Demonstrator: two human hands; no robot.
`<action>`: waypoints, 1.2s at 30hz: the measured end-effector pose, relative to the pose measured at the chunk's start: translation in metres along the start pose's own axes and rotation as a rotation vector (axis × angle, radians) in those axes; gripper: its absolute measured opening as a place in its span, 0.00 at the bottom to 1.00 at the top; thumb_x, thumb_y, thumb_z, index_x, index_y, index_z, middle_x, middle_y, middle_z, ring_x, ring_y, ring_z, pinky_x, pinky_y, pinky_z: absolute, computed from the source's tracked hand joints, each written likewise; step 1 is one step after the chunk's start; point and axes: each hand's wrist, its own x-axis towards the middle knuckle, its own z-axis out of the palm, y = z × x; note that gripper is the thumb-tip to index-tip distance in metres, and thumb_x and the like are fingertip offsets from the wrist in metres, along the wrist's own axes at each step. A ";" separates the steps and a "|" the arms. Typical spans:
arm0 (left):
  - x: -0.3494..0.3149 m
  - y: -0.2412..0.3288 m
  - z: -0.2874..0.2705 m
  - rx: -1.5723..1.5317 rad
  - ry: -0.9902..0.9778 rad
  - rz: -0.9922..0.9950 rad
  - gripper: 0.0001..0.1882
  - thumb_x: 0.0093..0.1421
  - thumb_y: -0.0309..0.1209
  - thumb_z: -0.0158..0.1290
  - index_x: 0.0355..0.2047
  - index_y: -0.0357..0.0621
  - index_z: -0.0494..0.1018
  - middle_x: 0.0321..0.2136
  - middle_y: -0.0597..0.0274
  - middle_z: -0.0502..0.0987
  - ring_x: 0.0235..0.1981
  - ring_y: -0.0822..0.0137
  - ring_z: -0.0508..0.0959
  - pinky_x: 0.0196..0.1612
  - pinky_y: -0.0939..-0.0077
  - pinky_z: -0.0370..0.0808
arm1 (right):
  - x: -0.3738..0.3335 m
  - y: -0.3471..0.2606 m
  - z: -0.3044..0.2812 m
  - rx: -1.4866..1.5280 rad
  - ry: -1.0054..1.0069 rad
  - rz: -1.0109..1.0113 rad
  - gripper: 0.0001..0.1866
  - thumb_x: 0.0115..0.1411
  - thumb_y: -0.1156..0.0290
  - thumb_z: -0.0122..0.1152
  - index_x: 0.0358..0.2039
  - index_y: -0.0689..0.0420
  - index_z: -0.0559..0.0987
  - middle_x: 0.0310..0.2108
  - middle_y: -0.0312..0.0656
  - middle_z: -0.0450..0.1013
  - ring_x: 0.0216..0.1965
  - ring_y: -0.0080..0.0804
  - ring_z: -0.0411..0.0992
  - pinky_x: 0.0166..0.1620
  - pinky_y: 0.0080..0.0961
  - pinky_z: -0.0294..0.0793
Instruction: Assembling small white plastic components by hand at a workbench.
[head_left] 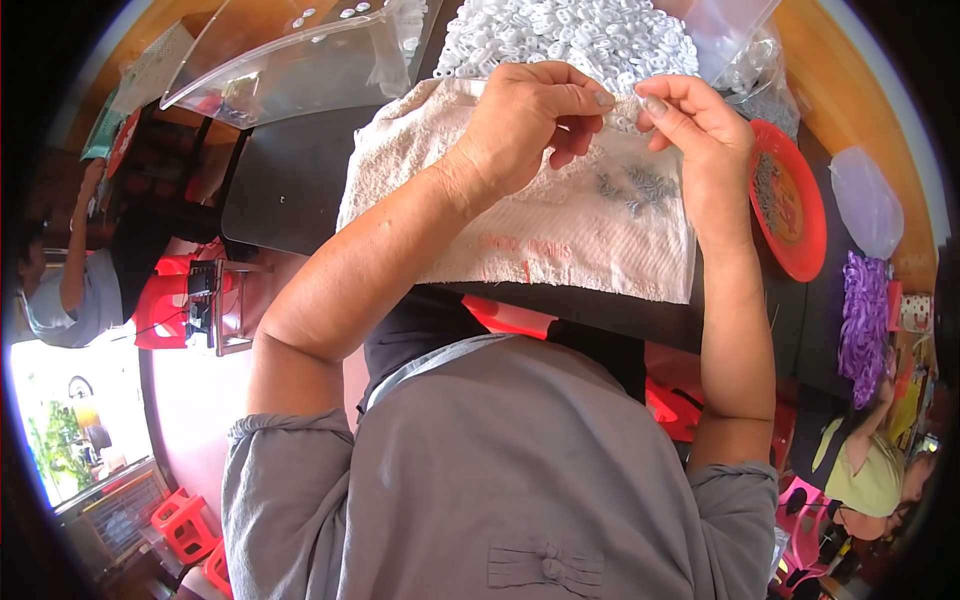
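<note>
Over the far edge of a pale towel (450, 250), my left hand (525, 125) is closed, thumb and forefinger pinched together. Whatever sits in that pinch is too small to make out. Just to its right my right hand (708, 135) has thumb and forefinger closed on what looks like a small white plastic piece, partly hidden by the fingertips. The two pinches face each other, a small gap apart. Beyond them lies a big heap of white oval plastic pieces (570, 40). Small grey screws (640, 187) lie in a loose pile on the towel below my hands.
A red plate (808, 215) with more grey screws stands right of the towel. A clear plastic bin (290, 80) is at the far left of the dark table (275, 190). Clear bags (755, 75) lie far right. Other people sit at both sides, near red stools (187, 525).
</note>
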 end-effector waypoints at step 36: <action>-0.005 -0.002 0.002 0.101 0.007 0.088 0.07 0.61 0.26 0.53 0.33 0.31 0.74 0.21 0.61 0.74 0.18 0.75 0.72 0.17 0.83 0.64 | -0.002 -0.002 0.009 0.338 -0.091 0.191 0.10 0.62 0.73 0.56 0.41 0.65 0.76 0.32 0.39 0.76 0.32 0.25 0.74 0.33 0.18 0.69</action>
